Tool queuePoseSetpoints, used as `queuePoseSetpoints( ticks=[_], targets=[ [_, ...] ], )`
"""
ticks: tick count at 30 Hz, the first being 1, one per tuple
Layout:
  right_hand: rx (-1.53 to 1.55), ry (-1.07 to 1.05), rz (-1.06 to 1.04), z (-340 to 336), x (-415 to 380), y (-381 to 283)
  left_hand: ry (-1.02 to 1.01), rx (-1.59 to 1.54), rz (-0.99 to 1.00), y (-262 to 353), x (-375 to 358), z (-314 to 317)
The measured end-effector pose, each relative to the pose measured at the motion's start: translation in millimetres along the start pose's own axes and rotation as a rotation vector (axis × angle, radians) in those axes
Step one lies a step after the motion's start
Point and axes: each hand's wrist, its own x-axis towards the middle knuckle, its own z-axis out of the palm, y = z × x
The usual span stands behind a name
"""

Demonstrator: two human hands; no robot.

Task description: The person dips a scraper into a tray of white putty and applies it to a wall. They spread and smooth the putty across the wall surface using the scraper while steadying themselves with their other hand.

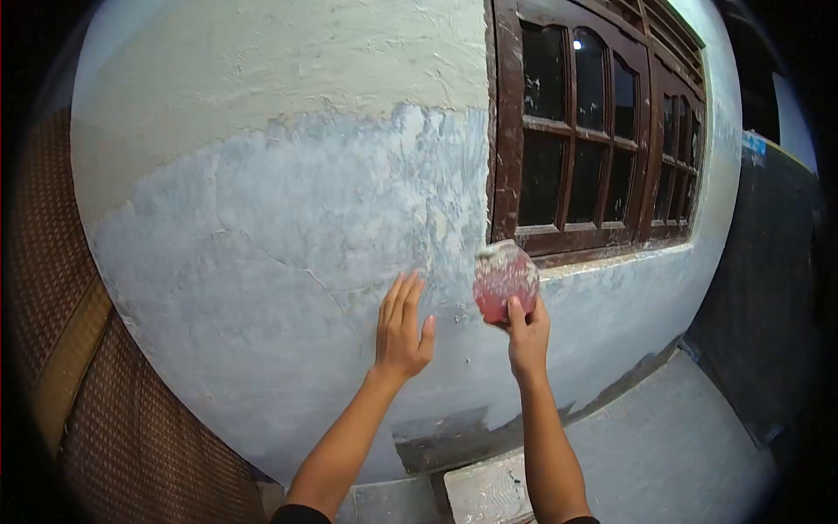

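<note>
My right hand (529, 339) grips a red plastic scraper (506, 281), thumb on its near face. Whitish filler is smeared over the scraper, thickest along its top edge, which is beside the lower left corner of the brown window frame (504, 175). To the left, my left hand (403, 327) is raised with fingers stretched out and thumb apart, holding nothing, close to the wall (288, 227). The wall's lower part is bluish grey with a thin crack; above it lies a cream, roughly ridged coat.
A woven bamboo panel (131, 419) with a wooden strip (74, 358) stands along the left. Below my arms lies a whitish, stained board (489, 489) on the grey floor (663, 445). At the right hangs or stands a dark sheet (759, 288).
</note>
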Motion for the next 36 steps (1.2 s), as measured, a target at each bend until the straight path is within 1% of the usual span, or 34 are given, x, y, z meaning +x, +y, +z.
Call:
queuePoseSetpoints(
  ticks=[1,3,4,6,7,8,10,11,12,14,15,16,18,19,20,21,22,23,26,31,33,36],
  targets=[
    [0.004,-0.007,-0.01,9.4,12.5,-8.6,0.03,0.018,0.05,-1.7,16.0,-3.8],
    [-0.307,0.029,-0.262,27.8,35.7,-24.2,0.079,0.048,0.126,-5.1,45.8,-10.9],
    [-0.302,0.023,-0.274,37.1,45.4,-33.5,0.091,0.053,0.133,-6.1,59.9,-14.8],
    [-0.557,0.049,-0.59,53.9,62.4,-50.6,0.104,0.121,0.187,-8.7,84.9,-21.4],
    [-0.654,0.053,-0.681,59.3,71.8,-56.0,0.121,0.126,0.191,-11.6,96.1,-23.4],
    [-0.649,0.044,-0.698,65.3,80.6,-59.3,0.129,0.165,0.218,-15.1,106.1,-24.9],
    [-0.764,0.025,-0.92,75.6,97.1,-62.4,0.149,0.208,0.253,-22.9,124.3,-28.2],
    [-0.833,0.013,-0.978,78.8,104.8,-62.1,0.163,0.232,0.272,-26.6,132.9,-28.3],
    [-0.832,0.019,-0.993,81.7,111.6,-62.6,0.176,0.255,0.293,-29.6,141.2,-27.8],
    [-1.051,-0.003,-1.155,86.6,122.4,-65.2,0.194,0.287,0.323,-35.9,155.2,-28.6],
    [-1.065,0.006,-1.238,91.8,127.0,-67.9,0.204,0.321,0.342,-39.4,162.0,-28.7],
    [-1.065,0.019,-1.247,95.6,131.6,-68.7,0.21,0.32,0.356,-43.4,168.1,-27.5],
    [-1.222,-0.021,-1.34,100.3,141.3,-64.8,0.251,0.394,0.368,-52.9,175.5,-24.0],
    [-1.299,-0.061,-1.354,100.0,145.9,-61.4,0.253,0.393,0.377,-57.5,177.3,-22.6],
    [-1.301,-0.05,-1.356,101.0,150.0,-57.3,0.29,0.399,0.35,-62.1,178.4,-21.0],
    [-1.302,-0.081,-1.401,103.1,153.5,-53.3,0.329,0.404,0.323,-64.2,179.1,-19.4],
    [-1.303,-0.111,-1.448,104.7,156.8,-51.4,0.335,0.402,0.331,-64.3,179.0,-17.5],
    [-1.33,-0.137,-1.441,105.5,158.4,-49.9,0.329,0.393,0.336,-63.2,176.9,-17.2],
    [-1.309,-0.101,-1.516,109.8,166.4,-43.1,0.359,0.368,0.342,-62.6,176.5,-18.4],
    [-1.294,-0.133,-1.53,115.2,171.9,-27.6,0.365,0.346,0.333,-63.3,173.2,-17.5],
    [-1.351,-0.164,-1.478,118.3,172.4,-22.8,0.354,0.337,0.33,-62.5,173.0,-17.9],
    [-1.386,-0.146,-1.497,121.3,174.6,-17.9,0.341,0.354,0.323,-62.9,173.8,-17.0]
  ],
)
